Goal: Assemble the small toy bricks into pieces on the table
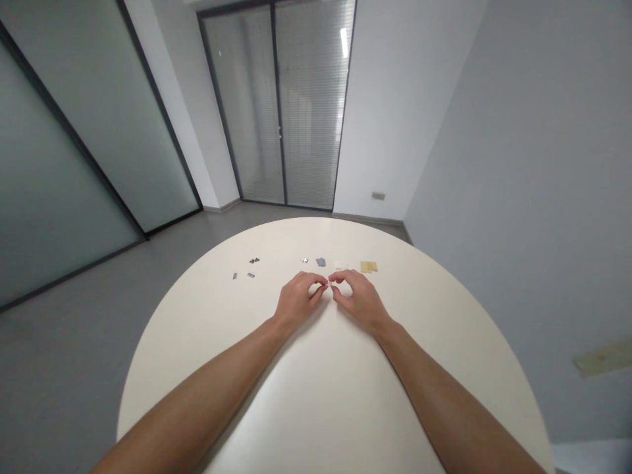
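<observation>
Both hands meet above the middle of a round white table (306,408). My left hand (299,296) pinches one side of a small whitish piece (329,284), and my right hand (359,299) pinches its other side. The piece is mostly covered by fingertips, and its shape is too small to tell. Just beyond the hands lie a flat white item (340,265), some blue-grey pieces (320,262) and a small round silvery item (305,260). Yellow packets or sheets (368,266) rest beyond my right hand.
Farther left on the table are small dark pieces (254,261) and two small grey items, one (251,275) nearer the middle and one (235,276) at the left. Beyond the table's far edge stand a glass door (311,112) and white walls.
</observation>
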The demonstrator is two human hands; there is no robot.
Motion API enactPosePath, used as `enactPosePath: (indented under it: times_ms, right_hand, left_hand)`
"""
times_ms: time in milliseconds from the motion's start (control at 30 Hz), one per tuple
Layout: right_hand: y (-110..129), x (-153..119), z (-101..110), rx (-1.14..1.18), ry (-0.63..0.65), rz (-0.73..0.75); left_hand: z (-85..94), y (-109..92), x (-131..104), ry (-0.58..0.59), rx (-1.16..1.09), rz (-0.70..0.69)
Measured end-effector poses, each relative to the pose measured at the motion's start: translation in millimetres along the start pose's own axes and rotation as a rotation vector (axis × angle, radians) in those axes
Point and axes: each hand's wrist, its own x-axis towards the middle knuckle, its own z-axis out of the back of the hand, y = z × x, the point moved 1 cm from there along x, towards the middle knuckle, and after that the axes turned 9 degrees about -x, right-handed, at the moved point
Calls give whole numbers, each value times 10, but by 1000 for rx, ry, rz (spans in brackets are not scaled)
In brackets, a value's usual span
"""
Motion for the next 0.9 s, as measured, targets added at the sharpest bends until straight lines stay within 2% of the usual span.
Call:
enactPosePath:
  times_ms: [600, 900]
  right_hand:
    - [0, 2, 6, -15, -21, 14]
    - [-1, -1, 10, -6, -19, 28]
  left_hand:
    - [30, -72, 9, 22, -18, 73]
    - [23, -55, 3, 19, -29, 58]
